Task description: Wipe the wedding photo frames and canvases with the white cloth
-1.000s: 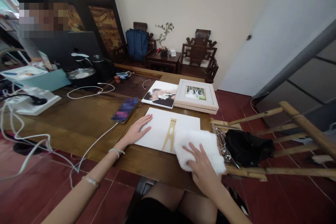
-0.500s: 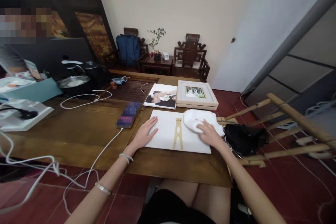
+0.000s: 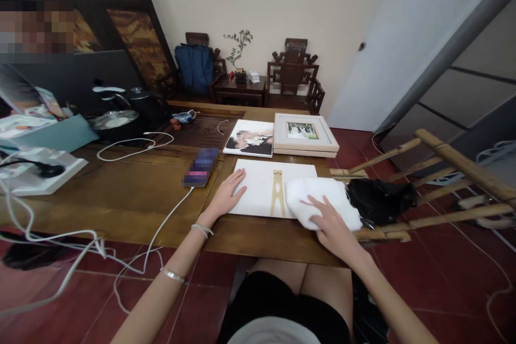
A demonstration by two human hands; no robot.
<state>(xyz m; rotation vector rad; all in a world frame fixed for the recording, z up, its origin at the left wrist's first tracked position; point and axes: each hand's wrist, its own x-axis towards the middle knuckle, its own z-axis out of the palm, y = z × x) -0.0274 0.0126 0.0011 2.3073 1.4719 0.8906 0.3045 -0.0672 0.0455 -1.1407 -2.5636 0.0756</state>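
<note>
Nearer the table edge (image 3: 258,239) now, cloth (image 3: 322,199).

There is a single view, taken from the person's head, looking forward and steeply down across the wooden tabletop (image 3: 133,193), with the person's own lap at the bottom edge of the frame and both forearms reaching in from the lower corners. It sits close to the near edge of the tabletop, so the left hand (image 3: 226,196) and the right hand (image 3: 328,223) fall just below the middle of the frame. The wide lens also takes in the far wall with a carved chair (image 3: 294,78) at upper centre, and a bamboo rack (image 3: 455,183) at the right.
</note>
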